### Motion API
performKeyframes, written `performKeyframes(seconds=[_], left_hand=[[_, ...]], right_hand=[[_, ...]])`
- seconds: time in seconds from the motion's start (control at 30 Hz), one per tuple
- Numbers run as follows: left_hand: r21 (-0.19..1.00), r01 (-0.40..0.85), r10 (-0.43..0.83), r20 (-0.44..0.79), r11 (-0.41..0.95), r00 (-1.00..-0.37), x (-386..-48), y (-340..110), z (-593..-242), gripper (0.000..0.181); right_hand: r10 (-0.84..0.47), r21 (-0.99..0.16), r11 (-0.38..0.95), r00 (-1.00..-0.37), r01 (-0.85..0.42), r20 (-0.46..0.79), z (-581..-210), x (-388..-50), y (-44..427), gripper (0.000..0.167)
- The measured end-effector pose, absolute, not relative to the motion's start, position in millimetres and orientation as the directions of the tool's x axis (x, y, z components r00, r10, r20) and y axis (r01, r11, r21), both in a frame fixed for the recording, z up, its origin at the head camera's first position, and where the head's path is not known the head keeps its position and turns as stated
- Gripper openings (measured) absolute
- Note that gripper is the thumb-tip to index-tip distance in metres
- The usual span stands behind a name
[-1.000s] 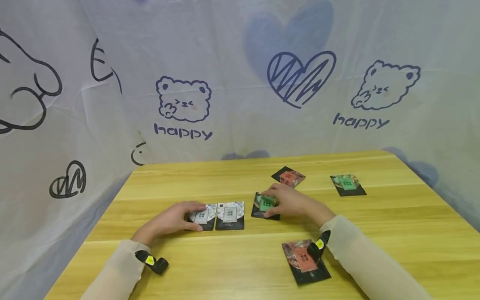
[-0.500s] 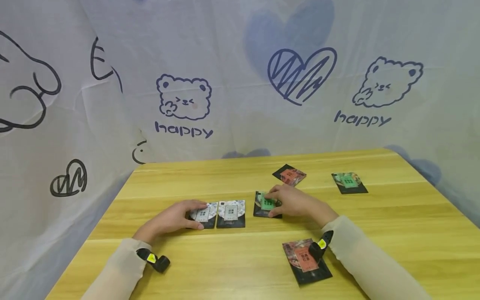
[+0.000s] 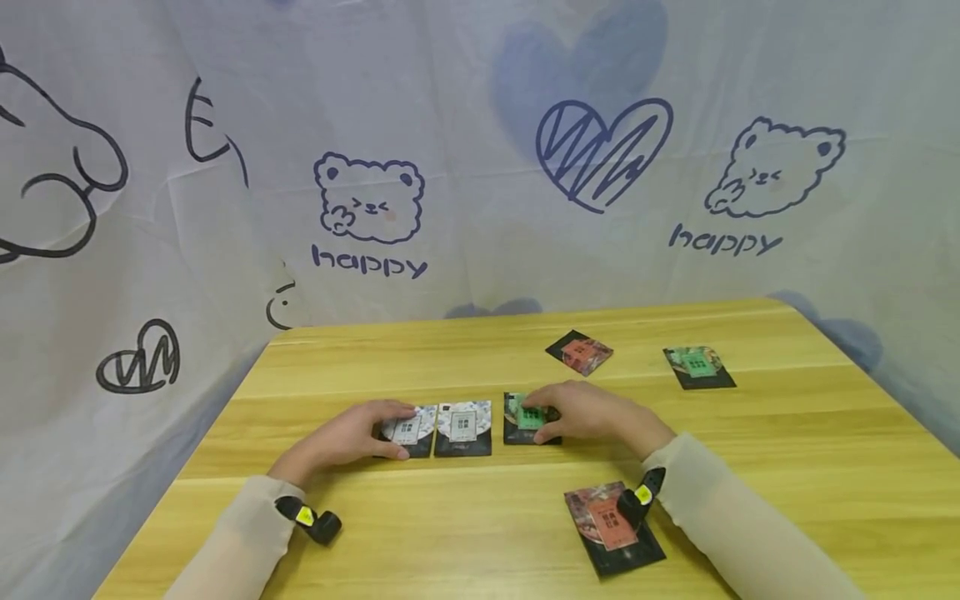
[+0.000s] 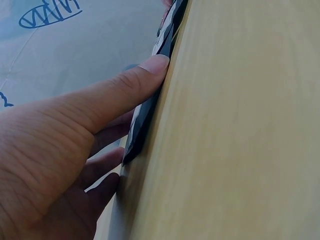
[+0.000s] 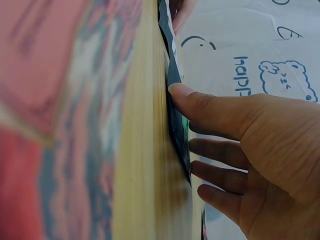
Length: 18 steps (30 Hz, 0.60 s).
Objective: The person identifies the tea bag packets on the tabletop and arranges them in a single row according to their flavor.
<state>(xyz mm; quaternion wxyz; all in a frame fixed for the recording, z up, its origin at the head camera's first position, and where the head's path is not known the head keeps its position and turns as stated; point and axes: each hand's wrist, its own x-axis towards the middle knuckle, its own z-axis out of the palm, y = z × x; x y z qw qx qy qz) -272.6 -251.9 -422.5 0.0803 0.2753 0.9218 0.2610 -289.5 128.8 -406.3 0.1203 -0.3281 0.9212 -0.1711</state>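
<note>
In the head view my left hand (image 3: 348,437) rests on a white-and-black flat packet (image 3: 407,429) at the left of a row. Its thumb (image 4: 156,65) touches the packet's near part in the left wrist view. Close beside it lies a second white-and-black packet (image 3: 463,427). Across a gap to the right, my right hand (image 3: 592,414) touches a green-and-black packet (image 3: 517,429), covering its right part. In the right wrist view the thumb (image 5: 182,92) presses on its dark near part, and the other fingers extend along its side. These packets lie flat on the table.
The wooden table (image 3: 450,517) meets a printed cloth backdrop (image 3: 480,150). At the back lie a red-and-black packet (image 3: 580,352) and another green packet (image 3: 699,367). A larger-looking red packet (image 3: 609,527) lies near the front, partly under the right wrist's camera (image 3: 637,504).
My right hand has come slightly nearer, and the green packet under it has shifted toward me and straightened to line up better with the white ones. The left hand stays put.
</note>
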Motion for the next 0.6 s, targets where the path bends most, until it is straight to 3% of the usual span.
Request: performKeyframes(seconds=[0.6], left_hand=[[0.528, 0.482, 0.564, 0.007, 0.699, -0.826, -273.9, -252.6, -425.5, 0.072]], right_hand=[[-0.704, -0.327, 0.692, -0.701, -0.643, -0.113, -400.9, -278.5, 117.6, 0.059]])
